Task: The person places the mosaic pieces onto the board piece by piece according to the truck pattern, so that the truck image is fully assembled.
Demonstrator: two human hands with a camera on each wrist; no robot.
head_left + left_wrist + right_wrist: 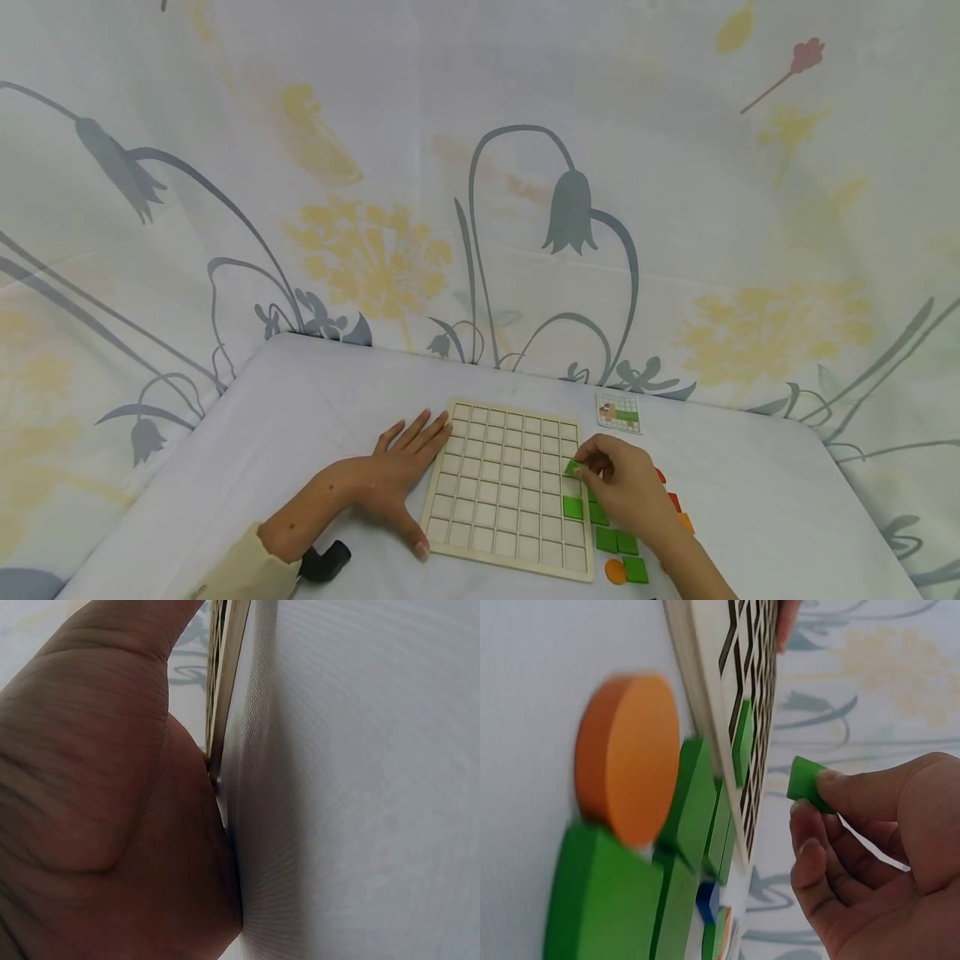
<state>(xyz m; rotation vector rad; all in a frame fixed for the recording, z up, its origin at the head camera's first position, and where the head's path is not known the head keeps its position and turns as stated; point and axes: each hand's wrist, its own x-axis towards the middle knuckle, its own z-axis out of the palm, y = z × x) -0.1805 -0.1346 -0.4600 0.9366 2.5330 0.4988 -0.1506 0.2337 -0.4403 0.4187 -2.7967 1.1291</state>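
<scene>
A wooden grid board [495, 482] lies on the white cloth. My left hand [386, 485] rests along its left side, fingers spread, fingertips at the upper left edge and thumb by the lower left corner. My right hand [628, 487] pinches a small green tile [806, 780] between thumb and fingertips, held above the board's right column. One green square tile [573, 507] sits in a cell of that column, below the held one. Beyond the right edge lie several more green tiles [636, 570], partly hidden under my right hand.
An orange disc [616, 571] lies near the board's lower right corner. Red and orange pieces [686, 523] show past my right wrist, and a blue piece [707, 901] appears in the right wrist view. A picture card [619, 412] lies behind; a black object [325, 562] is by the left sleeve.
</scene>
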